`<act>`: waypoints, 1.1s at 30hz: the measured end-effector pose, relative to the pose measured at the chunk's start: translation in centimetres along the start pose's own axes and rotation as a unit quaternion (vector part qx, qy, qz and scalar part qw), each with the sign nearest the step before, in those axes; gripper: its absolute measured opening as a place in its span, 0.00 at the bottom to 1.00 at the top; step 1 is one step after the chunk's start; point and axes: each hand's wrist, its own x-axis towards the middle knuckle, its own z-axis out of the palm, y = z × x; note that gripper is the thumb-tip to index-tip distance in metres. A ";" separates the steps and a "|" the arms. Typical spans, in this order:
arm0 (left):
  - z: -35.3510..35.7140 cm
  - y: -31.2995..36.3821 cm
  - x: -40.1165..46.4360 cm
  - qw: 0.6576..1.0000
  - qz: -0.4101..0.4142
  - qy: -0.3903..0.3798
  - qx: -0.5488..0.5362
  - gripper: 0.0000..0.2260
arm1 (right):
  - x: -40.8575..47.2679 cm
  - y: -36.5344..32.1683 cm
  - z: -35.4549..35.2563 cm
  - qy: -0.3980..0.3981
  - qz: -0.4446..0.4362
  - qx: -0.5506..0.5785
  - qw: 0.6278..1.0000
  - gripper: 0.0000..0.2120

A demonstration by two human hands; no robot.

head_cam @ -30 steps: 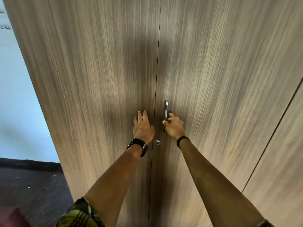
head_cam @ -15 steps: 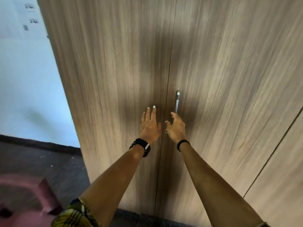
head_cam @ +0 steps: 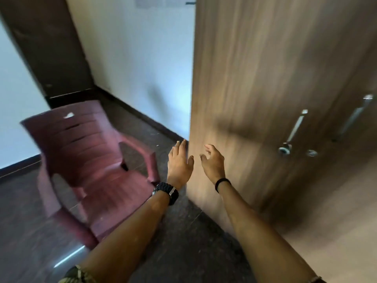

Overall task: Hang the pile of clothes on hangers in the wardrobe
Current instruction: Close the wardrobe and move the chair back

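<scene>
Left hand flat, fingers straight; right hand loosely curled, both empty, near tall brown streaky wooden wardrobe; slatted dark red plastic chair left of fingers.

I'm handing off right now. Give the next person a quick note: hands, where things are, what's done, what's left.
Left hand: open, holding nothing, in front of the wardrobe's left edge.
Right hand: fingers loosely curled, empty, in front of the wardrobe side.
Both door handles sit off to the right; doors look closed.
A maroon plastic chair stands to the left, seat bare.
No clothes or hangers in view.
Done: nothing visible. Left: find the pile, open the wardrobe, hang everything.
</scene>
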 end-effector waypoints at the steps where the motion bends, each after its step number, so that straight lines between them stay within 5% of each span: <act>1: -1.3 -2.1 -0.2 1.000 -0.026 0.010 0.006 0.28 | -0.2 -0.7 2.3 -0.029 -0.008 0.005 1.000 0.19; 7: -7.7 -12.2 0.4 0.988 -0.143 0.059 -0.002 0.27 | 1.1 -3.8 14.5 -0.149 -0.046 -0.004 0.988 0.17; 16: -12.9 -26.3 5.3 0.956 -0.283 0.071 -0.009 0.24 | 6.6 -6.2 30.7 -0.230 -0.021 -0.039 0.972 0.15; 33: -15.0 -45.0 13.9 0.873 -0.484 0.063 -0.009 0.25 | 20.4 -3.7 49.6 -0.363 0.004 -0.181 0.914 0.13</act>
